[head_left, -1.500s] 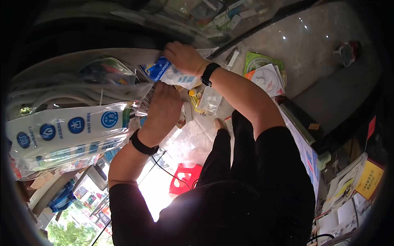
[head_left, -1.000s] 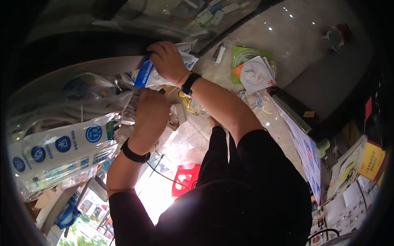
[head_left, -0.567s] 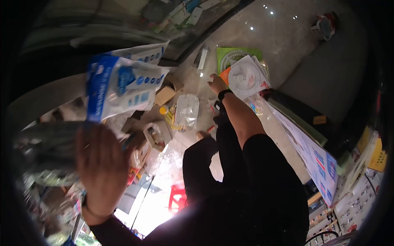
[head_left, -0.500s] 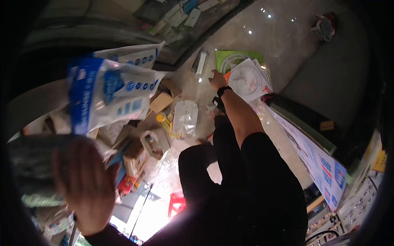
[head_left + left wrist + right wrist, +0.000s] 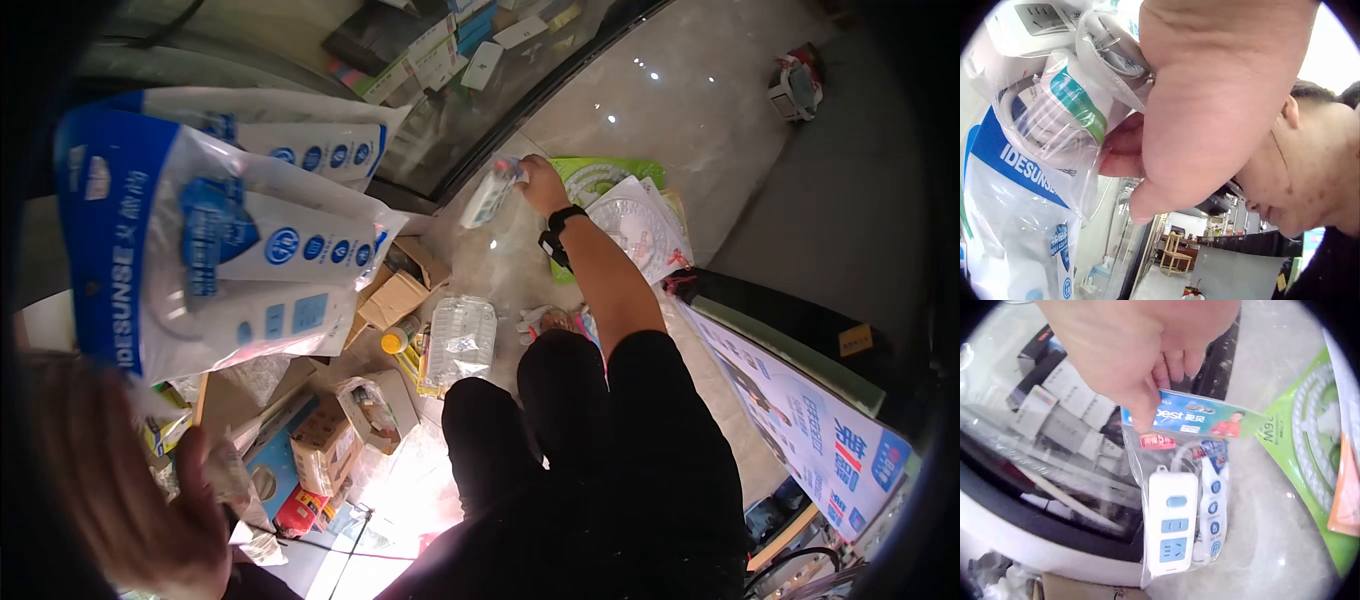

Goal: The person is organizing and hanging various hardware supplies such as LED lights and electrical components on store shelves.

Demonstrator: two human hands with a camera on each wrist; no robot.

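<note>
My left hand point(image 5: 130, 500) is low at the left, close to the camera. It grips a bundle of clear bags with blue headers point(image 5: 220, 230), each holding a white power strip. In the left wrist view the fingers point(image 5: 1210, 112) curl round the bunched plastic of those bags point(image 5: 1035, 150). My right hand point(image 5: 540, 180) is stretched out over the pale floor beside a glass counter point(image 5: 450, 90). It pinches the printed card top of a small bagged white power strip point(image 5: 490, 195). In the right wrist view that small strip point(image 5: 1175, 525) hangs below the right hand point(image 5: 1157, 394).
A green ring-light package point(image 5: 610, 180) and a white round one point(image 5: 640, 225) lie just right of the right hand. Cardboard boxes point(image 5: 395, 295), a clear pack point(image 5: 460, 340) and a yellow-capped bottle point(image 5: 398, 340) litter the floor. A printed board point(image 5: 830, 430) leans at the right.
My left hand pulled the bagged strips off the shelf, down and toward the camera. My right hand let them go, reached out across the floor and picked up the small bagged strip.
</note>
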